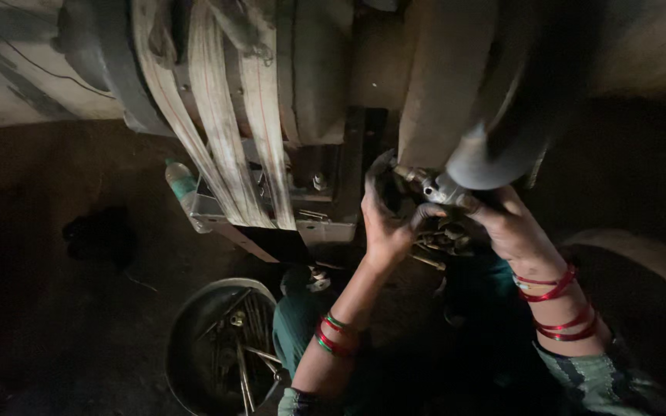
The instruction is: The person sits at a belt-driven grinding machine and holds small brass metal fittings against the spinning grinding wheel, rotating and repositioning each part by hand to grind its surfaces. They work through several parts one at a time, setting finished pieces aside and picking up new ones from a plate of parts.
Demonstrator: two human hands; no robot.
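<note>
- Step in hand, as I judge it: working a small metal fitting under the machine.
- Left hand cups it, fingers curled but apart; right hand is closed round its far end (dim light).
- Fitting's long axis runs left-right, tip pointing left; next move calls for steady support.

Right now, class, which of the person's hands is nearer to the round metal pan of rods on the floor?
Left. The left hand is raised above and right of the metal pan, by the machine. The right hand sits farther right, on the small metal fitting.
</note>
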